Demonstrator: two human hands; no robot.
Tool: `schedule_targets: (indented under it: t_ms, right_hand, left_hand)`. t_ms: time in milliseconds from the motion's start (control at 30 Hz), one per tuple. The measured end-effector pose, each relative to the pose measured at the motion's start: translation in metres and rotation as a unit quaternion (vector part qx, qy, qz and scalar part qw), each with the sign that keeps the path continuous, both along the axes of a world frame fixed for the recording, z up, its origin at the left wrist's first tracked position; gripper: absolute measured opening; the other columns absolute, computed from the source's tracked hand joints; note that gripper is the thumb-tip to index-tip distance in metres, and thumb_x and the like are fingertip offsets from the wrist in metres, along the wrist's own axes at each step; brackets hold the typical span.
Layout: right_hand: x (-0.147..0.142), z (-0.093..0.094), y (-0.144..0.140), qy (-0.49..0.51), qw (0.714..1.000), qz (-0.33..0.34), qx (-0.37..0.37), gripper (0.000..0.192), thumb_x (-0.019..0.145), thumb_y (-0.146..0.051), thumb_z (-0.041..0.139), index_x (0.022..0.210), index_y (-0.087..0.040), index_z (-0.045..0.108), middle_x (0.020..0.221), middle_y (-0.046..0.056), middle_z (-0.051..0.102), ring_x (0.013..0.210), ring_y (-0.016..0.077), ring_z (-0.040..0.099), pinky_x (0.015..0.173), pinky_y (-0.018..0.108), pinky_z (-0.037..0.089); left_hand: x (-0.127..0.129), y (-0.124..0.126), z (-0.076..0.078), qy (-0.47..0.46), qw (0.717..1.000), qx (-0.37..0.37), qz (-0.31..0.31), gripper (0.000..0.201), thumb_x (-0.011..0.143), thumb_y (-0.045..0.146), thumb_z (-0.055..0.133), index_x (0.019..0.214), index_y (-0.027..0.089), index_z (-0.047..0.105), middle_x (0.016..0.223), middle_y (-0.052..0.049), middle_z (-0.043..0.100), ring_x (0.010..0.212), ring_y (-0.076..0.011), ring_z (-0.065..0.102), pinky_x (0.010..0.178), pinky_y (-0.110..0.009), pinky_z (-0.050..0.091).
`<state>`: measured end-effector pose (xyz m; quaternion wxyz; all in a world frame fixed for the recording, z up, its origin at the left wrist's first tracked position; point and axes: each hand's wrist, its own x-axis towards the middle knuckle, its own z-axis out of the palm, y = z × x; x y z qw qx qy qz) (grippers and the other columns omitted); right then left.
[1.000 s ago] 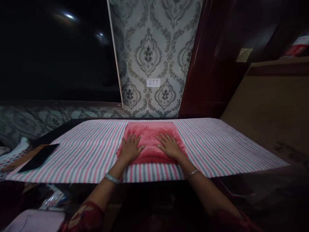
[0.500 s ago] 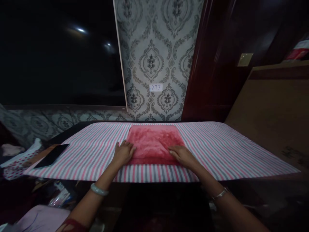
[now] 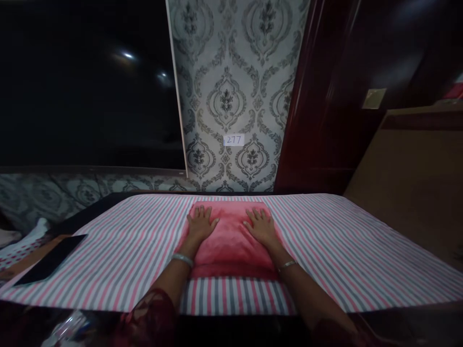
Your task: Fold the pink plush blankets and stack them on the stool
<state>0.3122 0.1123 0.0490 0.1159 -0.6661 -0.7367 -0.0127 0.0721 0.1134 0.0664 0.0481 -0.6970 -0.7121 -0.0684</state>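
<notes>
Red towel (image 3: 231, 246) lies folded mid-desk on striped cloth (image 3: 343, 246). Left hand (image 3: 200, 225) and right hand (image 3: 261, 228) press flat on it, fingers spread open, gripping nothing, likely flattening it.

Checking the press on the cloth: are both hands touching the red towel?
Touching. The head view shows the left hand and right hand lying flat, palms down, on the red towel, with no gap visible.
</notes>
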Motion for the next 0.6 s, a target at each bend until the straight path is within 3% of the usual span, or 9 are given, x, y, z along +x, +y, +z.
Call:
schedule_targets:
  t_ms: [100, 300, 467, 600]
  right_hand:
    - [0.005, -0.015, 0.004, 0.007, 1.0, 0.004, 0.022, 0.061, 0.1, -0.057, 0.033, 0.155, -0.03, 0.036, 0.164, 0.004, 0.028, 0.151, 0.0331, 0.019, 0.117, 0.056, 0.019]
    - [0.006, -0.017, 0.006, 0.011, 0.999, 0.008, 0.029, 0.061, 0.1, -0.056, 0.034, 0.155, -0.03, 0.036, 0.164, 0.004, 0.03, 0.151, 0.0326, 0.02, 0.116, 0.054, 0.02]
    - [0.011, -0.012, 0.003, 0.01, 1.0, 0.013, 0.019, 0.061, 0.101, -0.056, 0.031, 0.156, -0.03, 0.032, 0.165, 0.004, 0.027, 0.152, 0.0324, 0.017, 0.117, 0.055, 0.019]
    - [0.008, 0.004, -0.001, 0.018, 0.999, 0.008, -0.028, 0.061, 0.102, -0.056, 0.027, 0.157, -0.029, 0.031, 0.165, 0.006, 0.025, 0.152, 0.0338, 0.016, 0.117, 0.059, 0.018]
  left_hand:
    - [-0.003, 0.003, -0.012, 0.013, 1.0, 0.013, 0.006, 0.072, 0.098, 0.062, 0.026, 0.157, 0.021, 0.03, 0.165, -0.017, 0.022, 0.153, -0.0357, 0.016, 0.112, -0.067, 0.027]
    - [-0.002, 0.005, -0.013, 0.019, 1.0, 0.021, -0.003, 0.071, 0.097, 0.061, 0.027, 0.156, 0.02, 0.033, 0.164, -0.017, 0.027, 0.152, -0.0352, 0.02, 0.112, -0.064, 0.03]
    - [-0.003, 0.004, -0.001, 0.005, 1.0, 0.006, -0.014, 0.071, 0.098, 0.06, 0.029, 0.155, 0.018, 0.033, 0.164, -0.018, 0.025, 0.152, -0.035, 0.019, 0.115, -0.065, 0.022]
    - [0.009, -0.008, 0.017, -0.003, 0.999, 0.014, -0.052, 0.069, 0.097, 0.06, 0.034, 0.149, 0.015, 0.043, 0.158, -0.021, 0.037, 0.149, -0.0368, 0.026, 0.117, -0.067, 0.015]
